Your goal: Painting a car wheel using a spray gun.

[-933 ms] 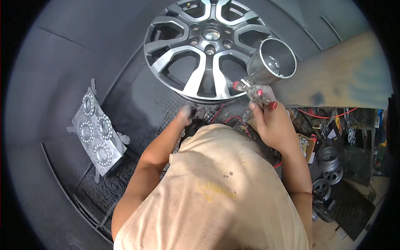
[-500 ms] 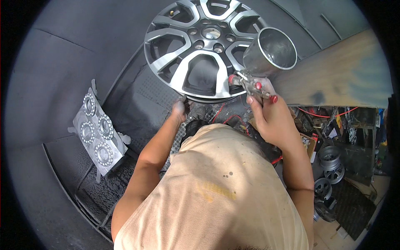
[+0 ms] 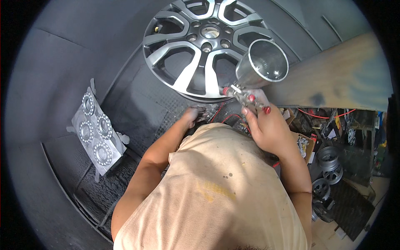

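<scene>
Two bare hands point(image 3: 266, 130) near, one spray gun point(image 3: 246, 99) with three red knobs point(image 3: 266, 110), one large wheel point(image 3: 211, 41) far, four drilled rings point(image 3: 102, 162) left, at least four smaller wheels point(image 3: 328, 165) right.

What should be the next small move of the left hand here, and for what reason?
Probably the left hand should reach up and turn the wheel a little: it looks open and empty just below the near edge, while the right hand holds the spray gun with its front end near that edge.

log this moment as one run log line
right hand: holds spray gun with open cup | left hand: near alloy wheel | left side: silver rings on panel
</scene>
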`<control>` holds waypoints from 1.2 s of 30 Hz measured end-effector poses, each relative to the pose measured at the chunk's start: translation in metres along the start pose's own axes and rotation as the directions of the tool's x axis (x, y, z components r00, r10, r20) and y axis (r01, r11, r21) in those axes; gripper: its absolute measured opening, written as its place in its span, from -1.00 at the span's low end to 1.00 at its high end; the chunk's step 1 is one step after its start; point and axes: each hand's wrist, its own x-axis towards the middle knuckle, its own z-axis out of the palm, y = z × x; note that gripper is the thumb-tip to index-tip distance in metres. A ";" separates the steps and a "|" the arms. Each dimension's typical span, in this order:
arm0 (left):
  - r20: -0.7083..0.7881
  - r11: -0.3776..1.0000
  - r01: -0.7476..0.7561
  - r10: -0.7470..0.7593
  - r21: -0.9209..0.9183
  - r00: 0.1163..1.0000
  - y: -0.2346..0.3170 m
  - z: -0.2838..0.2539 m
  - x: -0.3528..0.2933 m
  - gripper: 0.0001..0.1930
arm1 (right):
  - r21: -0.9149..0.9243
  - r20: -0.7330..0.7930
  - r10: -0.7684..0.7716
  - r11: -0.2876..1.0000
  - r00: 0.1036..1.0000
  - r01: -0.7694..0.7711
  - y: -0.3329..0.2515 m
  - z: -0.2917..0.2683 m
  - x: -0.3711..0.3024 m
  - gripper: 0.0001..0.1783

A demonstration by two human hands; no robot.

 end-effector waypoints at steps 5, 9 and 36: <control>-0.086 0.962 -0.095 0.075 -0.254 0.993 0.020 -0.040 0.011 -0.69 | 0.022 -0.154 0.170 0.986 0.973 -0.168 0.012 -0.009 0.012 -0.76; -0.200 0.875 -0.311 0.252 -0.372 0.947 0.045 -0.072 0.018 -0.68 | -0.101 -0.199 0.027 0.994 0.980 -0.048 0.025 -0.007 0.028 -0.80; -0.027 0.922 -0.126 0.125 -0.366 0.992 0.020 -0.038 0.013 -0.64 | 0.045 -0.226 0.140 0.990 0.964 -0.133 0.020 -0.020 0.029 -0.82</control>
